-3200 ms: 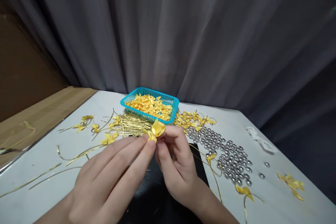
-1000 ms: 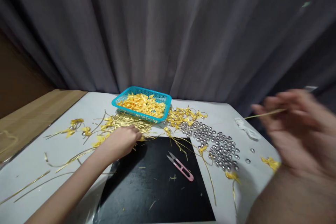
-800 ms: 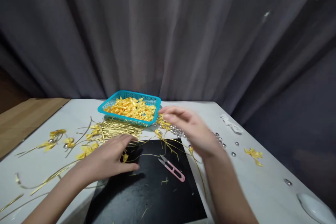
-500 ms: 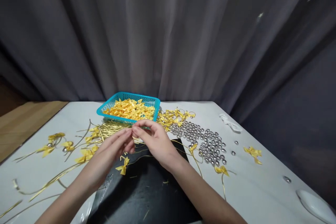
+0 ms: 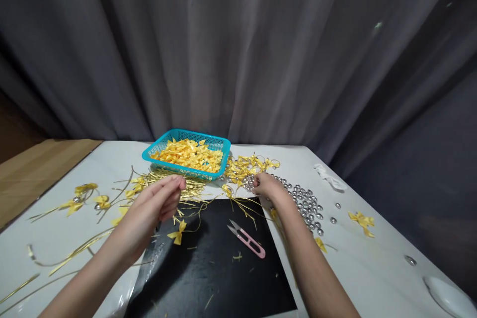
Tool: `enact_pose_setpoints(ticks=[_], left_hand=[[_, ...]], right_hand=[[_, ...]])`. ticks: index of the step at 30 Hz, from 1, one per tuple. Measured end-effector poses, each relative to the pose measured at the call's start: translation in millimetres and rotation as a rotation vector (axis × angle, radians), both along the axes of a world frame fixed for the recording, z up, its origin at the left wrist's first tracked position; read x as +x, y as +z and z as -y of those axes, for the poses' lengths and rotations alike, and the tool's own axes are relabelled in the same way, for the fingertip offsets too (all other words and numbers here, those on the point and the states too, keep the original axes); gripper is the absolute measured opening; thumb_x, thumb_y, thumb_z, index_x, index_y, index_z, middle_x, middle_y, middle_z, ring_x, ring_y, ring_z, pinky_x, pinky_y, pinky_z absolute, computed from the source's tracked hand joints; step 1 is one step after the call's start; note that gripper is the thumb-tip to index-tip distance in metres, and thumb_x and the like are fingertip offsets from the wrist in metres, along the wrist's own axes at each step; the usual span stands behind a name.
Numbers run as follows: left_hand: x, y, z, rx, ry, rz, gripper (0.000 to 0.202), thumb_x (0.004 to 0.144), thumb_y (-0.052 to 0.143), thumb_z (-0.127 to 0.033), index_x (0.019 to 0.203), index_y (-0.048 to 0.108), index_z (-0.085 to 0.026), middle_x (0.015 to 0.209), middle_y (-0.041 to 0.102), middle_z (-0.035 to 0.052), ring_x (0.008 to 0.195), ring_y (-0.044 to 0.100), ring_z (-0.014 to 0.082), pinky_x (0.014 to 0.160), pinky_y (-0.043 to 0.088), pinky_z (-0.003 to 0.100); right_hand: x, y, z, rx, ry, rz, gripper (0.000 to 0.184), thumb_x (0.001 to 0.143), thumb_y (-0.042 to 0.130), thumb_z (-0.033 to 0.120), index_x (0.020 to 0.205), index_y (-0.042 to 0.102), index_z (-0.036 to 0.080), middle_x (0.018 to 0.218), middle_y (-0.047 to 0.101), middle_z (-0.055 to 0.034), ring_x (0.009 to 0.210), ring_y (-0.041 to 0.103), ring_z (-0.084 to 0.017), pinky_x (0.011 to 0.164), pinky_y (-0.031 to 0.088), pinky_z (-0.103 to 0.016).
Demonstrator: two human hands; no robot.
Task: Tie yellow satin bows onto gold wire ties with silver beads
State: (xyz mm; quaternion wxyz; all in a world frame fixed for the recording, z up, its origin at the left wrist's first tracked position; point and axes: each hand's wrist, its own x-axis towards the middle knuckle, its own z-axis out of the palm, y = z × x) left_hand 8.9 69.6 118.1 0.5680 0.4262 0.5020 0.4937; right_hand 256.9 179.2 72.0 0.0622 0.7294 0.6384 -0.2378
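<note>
My left hand [image 5: 160,201] is closed in a pinch above the near edge of the gold cord pile [image 5: 192,189]. A short bit of thin gold cord [image 5: 185,175] shows at its fingertips. My right hand [image 5: 269,187] has its fingertips down among small round silver bells [image 5: 307,203], curled together; what they hold, if anything, is hidden. Pink-handled thread snips [image 5: 247,239] lie on the black mat [image 5: 212,278] between my arms. A yellow ribbon bow [image 5: 178,232] on a thin cord lies on the mat below my left hand.
A turquoise basket [image 5: 148,155] of yellow bows [image 5: 192,154] stands at the back. Bows with cords [image 5: 248,166] lie right of it, more bows [image 5: 70,204] at left. A white cloth-like strip [image 5: 330,177] and a white rounded object [image 5: 449,295] lie at right.
My hands were together over the mat and have parted. The right hand has moved right to the bells, the left slightly left. The snips and a bow with cords now show on and near the mat.
</note>
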Motion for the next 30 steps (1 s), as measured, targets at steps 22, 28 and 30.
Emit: enact_pose_setpoints(ticks=[22,28,30], left_hand=[[14,17.5,28,0.342,0.031,-0.441,0.034,0.079,0.054,-0.050,0.065,0.062,-0.020,0.059,0.050,-0.0009,0.052,0.043,0.0119,0.046,0.036,0.020],[16,18.2,30,0.379,0.030,-0.469,0.031,0.081,0.052,-0.045,0.066,0.061,-0.021,0.062,0.058,0.0001,0.056,0.051,0.0132,0.049,0.041,0.020],[17,17.6,31,0.391,0.009,-0.489,0.031,0.082,0.050,-0.045,0.066,0.060,-0.021,0.061,0.057,-0.0002,0.056,0.051,0.0132,0.049,0.040,0.020]], right_hand=[[-48,69.6,66,-0.285,0.234,-1.626,0.021,0.080,0.061,0.031,0.095,0.061,0.016,0.083,0.066,-0.0018,0.042,0.046,-0.001,0.039,0.045,-0.014],[-51,75.1,75,-0.348,0.268,-1.587,0.017,0.081,0.061,0.026,0.093,0.059,0.015,0.079,0.069,-0.0019,0.038,0.047,-0.001,0.036,0.042,-0.010],[-53,75.8,76,-0.352,0.275,-1.559,0.016,0.080,0.062,0.025,0.092,0.059,0.015,0.080,0.069,-0.0022,0.037,0.048,-0.001,0.035,0.042,-0.010]])
